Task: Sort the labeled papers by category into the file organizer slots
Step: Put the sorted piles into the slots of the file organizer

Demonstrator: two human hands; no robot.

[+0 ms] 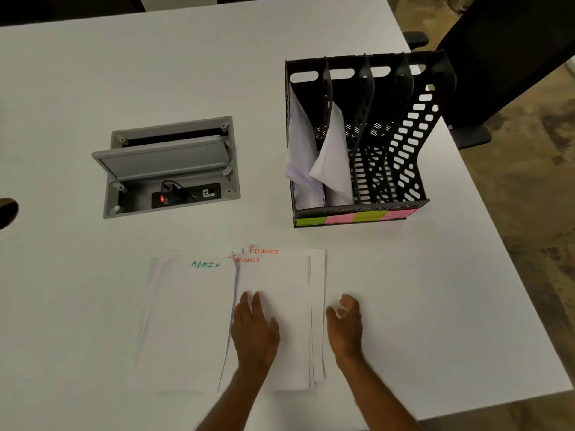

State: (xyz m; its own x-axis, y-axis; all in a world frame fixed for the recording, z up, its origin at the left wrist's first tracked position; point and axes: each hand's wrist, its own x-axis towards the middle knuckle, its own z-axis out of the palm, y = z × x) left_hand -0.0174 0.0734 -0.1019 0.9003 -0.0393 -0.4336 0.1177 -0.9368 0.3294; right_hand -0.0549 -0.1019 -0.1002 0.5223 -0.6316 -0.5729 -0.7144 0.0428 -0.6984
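Observation:
Several white sheets lie near the front of the white table (pixel 93 73). The left sheet (pixel 186 321) reads ADMIN in green. Beside it a small stack (pixel 286 293) shows FINANCE twice in red. My left hand (pixel 255 328) lies flat with straight fingers on the FINANCE stack. My right hand (pixel 345 325) hovers just right of the stack's edge, fingers loosely curled, holding nothing. The black file organizer (pixel 404 157) stands at the back right. White papers (pixel 317 160) lean in its two left slots. Green and pink sticky labels (pixel 357 217) run along its front.
A grey cable box (pixel 168 166) with its lid raised is sunk into the table's middle, holding a black power strip. The table's right edge is close to the organizer. A dark chair (pixel 497 57) stands beyond that corner.

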